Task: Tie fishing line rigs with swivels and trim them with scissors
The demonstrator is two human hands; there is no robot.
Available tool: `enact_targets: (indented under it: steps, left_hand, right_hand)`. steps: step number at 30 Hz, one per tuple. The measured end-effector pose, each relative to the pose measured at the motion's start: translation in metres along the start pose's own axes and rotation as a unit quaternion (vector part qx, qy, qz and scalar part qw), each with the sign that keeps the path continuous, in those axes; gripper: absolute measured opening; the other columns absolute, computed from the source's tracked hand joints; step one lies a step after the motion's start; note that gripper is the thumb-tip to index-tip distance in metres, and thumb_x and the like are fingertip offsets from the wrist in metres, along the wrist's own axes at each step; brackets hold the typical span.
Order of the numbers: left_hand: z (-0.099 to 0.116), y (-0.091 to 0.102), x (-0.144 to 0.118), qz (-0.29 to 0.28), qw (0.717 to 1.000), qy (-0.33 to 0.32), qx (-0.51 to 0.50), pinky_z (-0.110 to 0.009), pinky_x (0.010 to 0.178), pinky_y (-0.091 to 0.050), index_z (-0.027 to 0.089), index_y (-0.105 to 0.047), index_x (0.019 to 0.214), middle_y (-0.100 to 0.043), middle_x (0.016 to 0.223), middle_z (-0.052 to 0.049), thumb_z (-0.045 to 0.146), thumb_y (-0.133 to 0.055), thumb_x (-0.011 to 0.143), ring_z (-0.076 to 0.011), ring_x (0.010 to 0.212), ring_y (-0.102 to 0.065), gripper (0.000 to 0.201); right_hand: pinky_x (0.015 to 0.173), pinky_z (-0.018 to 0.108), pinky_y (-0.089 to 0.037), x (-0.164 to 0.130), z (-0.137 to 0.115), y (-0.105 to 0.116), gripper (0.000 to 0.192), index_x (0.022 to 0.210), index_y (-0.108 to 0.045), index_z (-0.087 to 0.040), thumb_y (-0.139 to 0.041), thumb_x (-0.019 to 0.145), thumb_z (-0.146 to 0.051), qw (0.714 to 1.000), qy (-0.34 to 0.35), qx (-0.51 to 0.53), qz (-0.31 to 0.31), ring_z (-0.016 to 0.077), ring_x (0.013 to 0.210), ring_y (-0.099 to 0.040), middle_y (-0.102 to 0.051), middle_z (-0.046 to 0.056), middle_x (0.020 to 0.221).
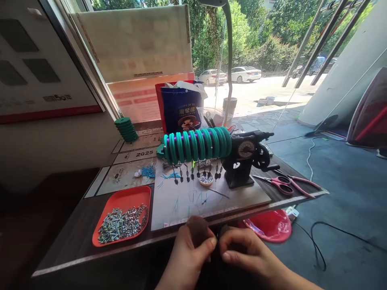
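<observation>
Just in front of the table's near edge, my left hand (193,246) is closed in a pinch, thumb against forefinger. Close to its right, my right hand (246,249) is also closed, with its fingers curled. The fingertips of both nearly meet; whatever they hold is too small and dark to make out. Beyond them on a pale board (169,205) stands a black hand-cranked winder (242,161) carrying a row of green ring-shaped spools (196,145). Small dark weights (188,174) hang beneath the spools. A little round dish (206,178) of silvery beads sits below.
At left lies an orange tray (148,197) with small metal parts and greenish tubes. Pink-handled scissors (282,186) and pliers (302,187) are at right. A stack of green spools (126,129), a blue bag (181,106) and a red-lined bin (272,227) surround the work area.
</observation>
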State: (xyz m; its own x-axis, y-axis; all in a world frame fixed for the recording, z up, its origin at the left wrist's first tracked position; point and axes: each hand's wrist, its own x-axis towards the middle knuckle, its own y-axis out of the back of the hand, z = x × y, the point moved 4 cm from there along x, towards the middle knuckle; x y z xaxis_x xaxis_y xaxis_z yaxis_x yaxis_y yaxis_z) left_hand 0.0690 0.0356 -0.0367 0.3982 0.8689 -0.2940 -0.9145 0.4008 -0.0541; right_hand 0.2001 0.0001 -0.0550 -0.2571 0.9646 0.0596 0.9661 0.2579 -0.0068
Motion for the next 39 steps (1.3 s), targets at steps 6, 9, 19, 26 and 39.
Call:
enact_targets:
  steps: [6,9,19,26,39]
  left_hand:
    - [0.006,-0.003,-0.009,0.078,0.983,-0.115,0.119,-0.017,0.057,-0.038,0.017,-0.048,0.072,-0.048,0.068,0.002,0.025,-0.057,0.072,-0.0085,0.060,-0.047,0.012]
    - [0.003,-0.002,-0.009,0.077,0.982,-0.117,0.129,-0.017,0.056,-0.038,0.015,-0.051,0.065,-0.048,0.076,0.000,0.028,-0.058,0.072,-0.0078,0.061,-0.047,0.016]
    - [-0.010,-0.002,-0.002,0.080,0.993,-0.080,-0.026,-0.016,0.049,-0.029,0.012,-0.055,0.061,-0.046,0.073,0.001,0.034,-0.065,0.066,-0.0032,0.052,-0.037,0.024]
    - [-0.005,-0.005,-0.011,0.068,0.994,-0.045,-0.069,-0.016,0.047,-0.029,0.013,-0.058,0.065,-0.046,0.058,0.004,0.017,-0.058,0.059,-0.0033,0.045,-0.038,0.007]
    - [-0.008,-0.006,-0.008,0.061,0.993,-0.069,-0.080,-0.016,0.046,-0.026,0.013,-0.059,0.063,-0.043,0.049,0.005,0.037,-0.069,0.062,-0.0034,0.043,-0.037,0.026]
  right_hand:
    - [0.056,0.019,-0.035,-0.006,-0.027,-0.006,0.022,0.064,-0.055,-0.015,-0.055,0.080,-0.029,0.987,0.085,-0.134,-0.026,0.0099,0.062,-0.047,-0.051,0.001,0.065]
    - [0.056,0.018,-0.036,-0.004,-0.039,-0.006,0.020,0.065,-0.055,-0.015,-0.055,0.080,-0.027,0.984,0.091,-0.147,-0.042,0.0093,0.061,-0.047,-0.052,0.001,0.065]
    - [0.056,0.017,-0.041,0.009,-0.045,0.007,0.014,0.072,-0.053,-0.016,-0.053,0.082,-0.025,0.974,0.079,-0.147,0.150,0.0096,0.061,-0.050,-0.055,-0.001,0.066]
    - [0.050,0.017,-0.039,0.001,-0.064,0.003,0.013,0.072,-0.057,-0.016,-0.050,0.083,-0.013,0.855,0.261,-0.408,0.187,0.0078,0.049,-0.054,-0.059,-0.002,0.058]
    - [0.048,0.024,-0.034,-0.005,-0.065,-0.005,0.027,0.080,-0.059,-0.012,-0.034,0.092,-0.016,0.787,0.332,-0.507,0.113,0.0124,0.053,-0.047,-0.056,0.003,0.060]
